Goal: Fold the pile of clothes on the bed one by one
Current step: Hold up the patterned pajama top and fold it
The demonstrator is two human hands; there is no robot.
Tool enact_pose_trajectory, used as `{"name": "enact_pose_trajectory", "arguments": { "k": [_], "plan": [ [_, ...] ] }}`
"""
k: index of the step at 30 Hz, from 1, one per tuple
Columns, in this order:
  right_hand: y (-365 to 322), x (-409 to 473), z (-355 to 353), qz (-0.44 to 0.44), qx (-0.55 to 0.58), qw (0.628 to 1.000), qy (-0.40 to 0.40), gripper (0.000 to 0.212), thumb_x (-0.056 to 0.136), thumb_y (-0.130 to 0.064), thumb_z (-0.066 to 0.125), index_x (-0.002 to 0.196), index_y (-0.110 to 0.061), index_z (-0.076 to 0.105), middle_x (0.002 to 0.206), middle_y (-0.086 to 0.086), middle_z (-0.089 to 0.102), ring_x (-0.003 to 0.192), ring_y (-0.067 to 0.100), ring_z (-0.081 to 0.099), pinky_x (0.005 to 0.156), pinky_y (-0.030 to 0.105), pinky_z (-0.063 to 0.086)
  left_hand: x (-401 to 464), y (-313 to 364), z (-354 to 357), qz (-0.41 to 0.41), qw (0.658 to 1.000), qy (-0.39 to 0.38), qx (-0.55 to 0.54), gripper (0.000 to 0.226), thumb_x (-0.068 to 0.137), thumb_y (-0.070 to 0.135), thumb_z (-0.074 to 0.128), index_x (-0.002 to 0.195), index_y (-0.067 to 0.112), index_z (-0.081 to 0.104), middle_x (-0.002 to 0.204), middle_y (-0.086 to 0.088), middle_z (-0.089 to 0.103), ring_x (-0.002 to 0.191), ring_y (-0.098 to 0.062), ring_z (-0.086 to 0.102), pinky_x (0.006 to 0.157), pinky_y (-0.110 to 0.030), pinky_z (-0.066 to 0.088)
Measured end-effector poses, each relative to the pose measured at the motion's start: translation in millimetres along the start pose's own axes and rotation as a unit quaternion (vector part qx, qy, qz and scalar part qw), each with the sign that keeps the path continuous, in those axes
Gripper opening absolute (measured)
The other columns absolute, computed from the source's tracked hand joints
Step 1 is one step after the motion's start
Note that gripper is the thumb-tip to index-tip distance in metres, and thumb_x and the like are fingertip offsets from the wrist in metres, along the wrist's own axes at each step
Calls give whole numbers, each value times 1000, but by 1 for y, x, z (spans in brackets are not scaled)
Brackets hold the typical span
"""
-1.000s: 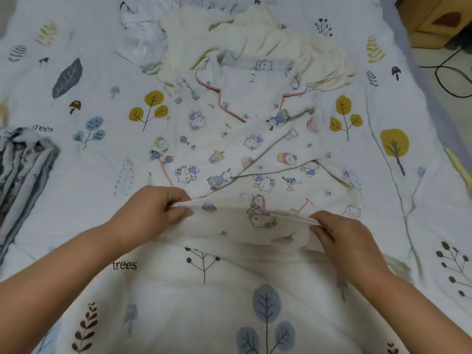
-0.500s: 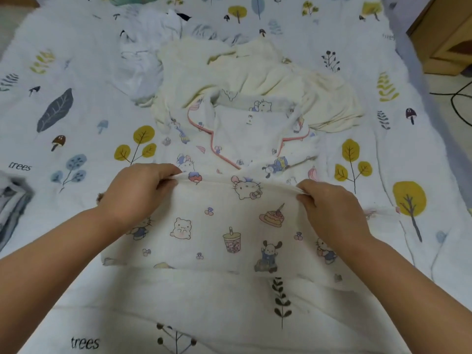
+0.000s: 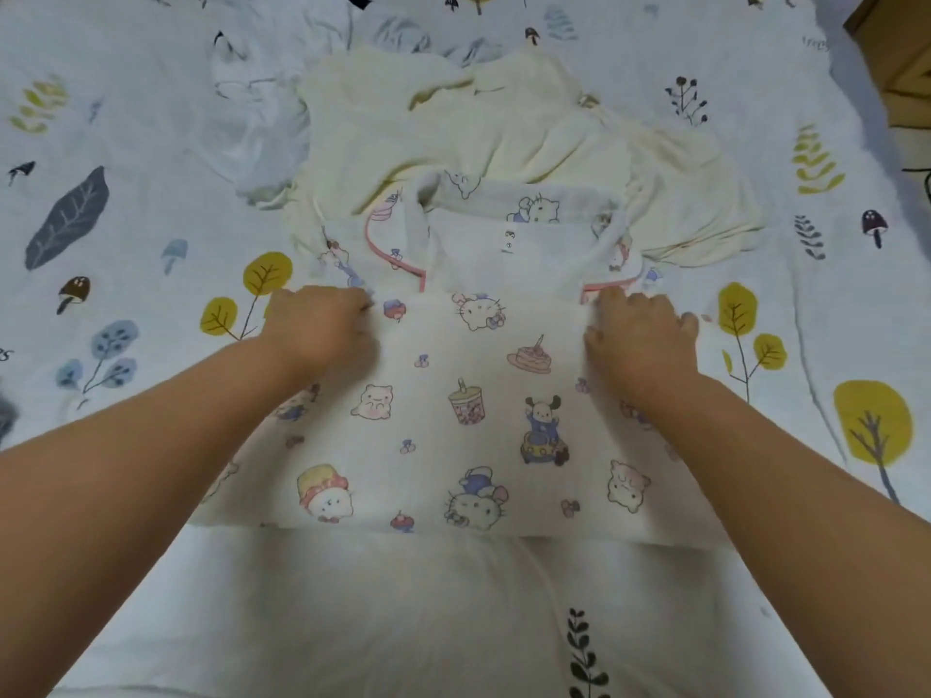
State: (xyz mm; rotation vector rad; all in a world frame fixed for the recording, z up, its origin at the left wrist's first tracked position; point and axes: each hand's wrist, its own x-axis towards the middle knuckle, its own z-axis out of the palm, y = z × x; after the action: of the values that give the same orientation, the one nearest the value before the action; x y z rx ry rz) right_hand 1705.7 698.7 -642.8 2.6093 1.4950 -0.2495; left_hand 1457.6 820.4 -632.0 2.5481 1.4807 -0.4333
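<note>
Now each hand — left hand [image 3: 322, 324], right hand [image 3: 642, 327] — pinches the printed shirt's [image 3: 468, 420] folded edge.

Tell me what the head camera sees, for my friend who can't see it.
Two hands, left hand and right hand, hold the folded-up bottom edge of a cartoon-print pajama top just below its collar. It lies on a leaf-patterned bedsheet, with a cream garment behind.
</note>
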Motion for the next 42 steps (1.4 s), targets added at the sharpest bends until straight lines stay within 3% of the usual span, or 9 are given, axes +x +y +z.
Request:
{"name": "enact_pose_trajectory", "arguments": {
  "k": [5,10,14,18,24,29,34,37,42],
  "plan": [
    [8,2,14,-15,-23,1000,10,33,94,-22,45,126,-13,44,122,11,50,120,30,37,107,55,19,25,22,-7,37,984,-60,-162,42,84,52,50,65,16,40,68,2,44,68,-19,43,58,-28,26],
    [13,10,2,-19,-28,999,-27,24,94,-27,47,113,-16,55,105,7,55,111,29,42,100,47,25,42,50,-30,108,958,-177,-198,16,82,18,64,73,7,57,68,-5,47,62,-19,44,59,-26,35],
    [20,18,-19,43,49,985,159,13,88,-4,47,99,-8,54,92,15,59,98,32,45,80,39,24,54,60,-51,170,948,117,-242,26,73,-8,47,84,6,66,78,-9,61,89,-26,58,78,-31,43],
    [11,29,-39,114,129,955,240,35,88,-15,51,123,-11,47,124,14,47,121,31,36,104,47,20,68,64,-50,113,921,345,-143,32,78,4,43,103,9,63,101,-14,57,93,-31,53,75,-34,26],
    [-56,-43,19,-120,75,985,98,70,88,-52,29,150,-22,12,156,17,3,143,37,-1,107,64,-3,59,63,-6,55,963,257,-56,51,88,14,46,138,11,37,140,-14,38,127,-29,35,102,-41,19],
    [-54,-42,73,-121,59,990,-43,67,88,-62,10,140,-38,-24,155,-2,-22,141,26,-24,106,57,-19,4,57,31,168,951,259,-25,55,86,27,38,137,6,41,147,-19,34,133,-32,37,106,-54,19],
    [-51,-31,65,-142,86,980,-106,67,90,-63,13,139,-41,-25,153,-8,-27,139,20,-29,109,51,-18,-34,0,78,108,993,-7,53,73,79,63,-14,144,31,-13,156,2,-12,146,-22,-1,114,-49,3],
    [-35,-40,47,-163,114,975,-101,74,88,-64,17,148,-30,-10,156,-3,-18,143,19,-19,114,45,-9,-42,-17,70,37,999,2,5,88,78,67,-7,149,20,14,157,-7,11,143,-30,14,108,-55,17],
    [-6,-92,48,-231,28,967,-108,97,76,-73,31,135,-33,-35,146,2,-38,136,20,-34,109,46,-20,-88,-18,68,228,972,16,54,77,84,69,35,136,14,48,142,-14,44,128,-40,43,99,-58,32]
  ]
}}
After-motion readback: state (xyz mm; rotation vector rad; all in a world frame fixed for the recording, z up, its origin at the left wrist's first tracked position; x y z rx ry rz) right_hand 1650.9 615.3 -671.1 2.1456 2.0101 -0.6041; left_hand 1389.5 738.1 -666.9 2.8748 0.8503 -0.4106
